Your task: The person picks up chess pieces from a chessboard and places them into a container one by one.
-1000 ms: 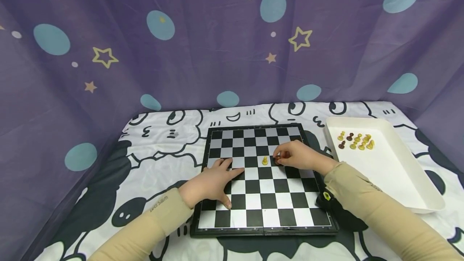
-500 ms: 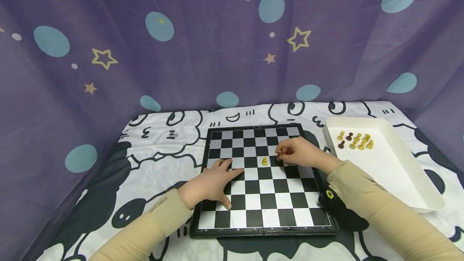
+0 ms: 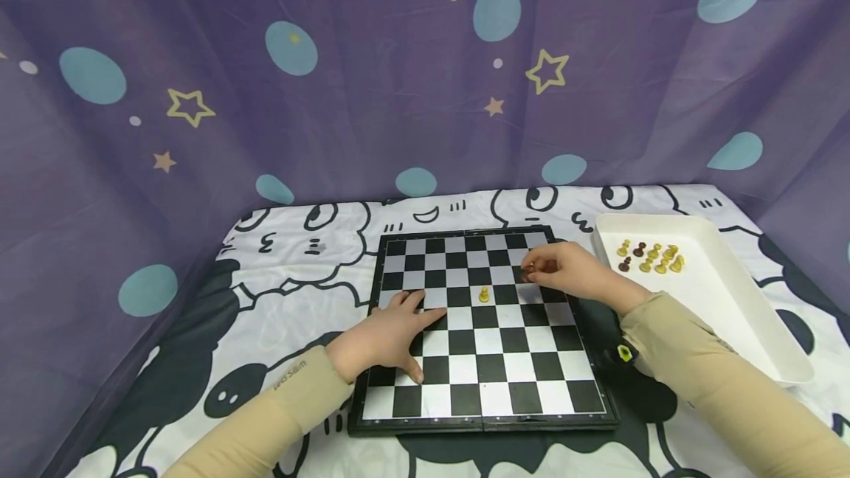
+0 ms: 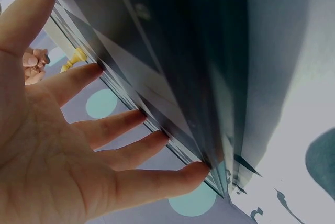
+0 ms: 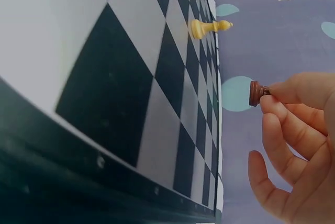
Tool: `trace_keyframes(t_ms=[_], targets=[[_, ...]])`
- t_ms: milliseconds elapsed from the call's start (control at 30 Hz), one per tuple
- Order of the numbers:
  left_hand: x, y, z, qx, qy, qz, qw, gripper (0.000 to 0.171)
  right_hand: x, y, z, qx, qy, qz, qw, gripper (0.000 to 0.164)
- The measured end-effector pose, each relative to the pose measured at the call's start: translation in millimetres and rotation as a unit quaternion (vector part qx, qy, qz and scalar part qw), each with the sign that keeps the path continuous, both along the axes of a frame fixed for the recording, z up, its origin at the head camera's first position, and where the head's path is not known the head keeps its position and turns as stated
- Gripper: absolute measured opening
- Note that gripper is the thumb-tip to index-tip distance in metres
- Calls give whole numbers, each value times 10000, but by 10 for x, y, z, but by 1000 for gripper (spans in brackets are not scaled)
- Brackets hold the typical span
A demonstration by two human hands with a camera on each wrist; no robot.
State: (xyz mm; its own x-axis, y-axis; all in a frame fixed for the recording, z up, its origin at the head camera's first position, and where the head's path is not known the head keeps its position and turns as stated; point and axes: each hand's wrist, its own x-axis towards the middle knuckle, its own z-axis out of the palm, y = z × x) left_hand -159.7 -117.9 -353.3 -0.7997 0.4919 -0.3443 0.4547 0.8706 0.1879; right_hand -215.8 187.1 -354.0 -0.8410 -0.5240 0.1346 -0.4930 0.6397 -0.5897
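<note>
A black-framed chessboard (image 3: 463, 369) with black and white squares lies flat in front of me. My left hand (image 3: 381, 336) rests on its left side, fingers spread, fingertips touching the board in the left wrist view. Between thumb and fingers, my right hand (image 3: 574, 271) pinches a brown chess piece (image 5: 255, 93) by its upper part, so mainly the base shows. In the right wrist view that piece is tilted sideways and apart from the board surface. A yellow bishop (image 3: 484, 294) stands upright near the board's middle, left of the right hand.
To the right of the board stands a white tray (image 3: 704, 323). Several yellow chess pieces (image 3: 654, 251) and two brown ones (image 3: 639, 249) are in its far left part. A printed cloth (image 3: 292, 257) covers the table, and a purple curtain (image 3: 372, 131) hangs behind.
My right hand has moved right and slightly away from me, carrying the brown chess piece farther from the yellow bishop. My left hand has stayed in place.
</note>
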Motion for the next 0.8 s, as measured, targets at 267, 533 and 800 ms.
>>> trace_keyframes(t_ms=[267,533,800], targets=[[7,0,-1,0,0,-1,10000,100,17,132,138,-221,-247,-189,9993,18],[10,9,2,-94,91,-36,9999,100,34,394,336,124,231,-736,9969,16],[4,5,-4,-83,61,-44,9999,100,35,749,403,-19,-257,-1143,9931,20]])
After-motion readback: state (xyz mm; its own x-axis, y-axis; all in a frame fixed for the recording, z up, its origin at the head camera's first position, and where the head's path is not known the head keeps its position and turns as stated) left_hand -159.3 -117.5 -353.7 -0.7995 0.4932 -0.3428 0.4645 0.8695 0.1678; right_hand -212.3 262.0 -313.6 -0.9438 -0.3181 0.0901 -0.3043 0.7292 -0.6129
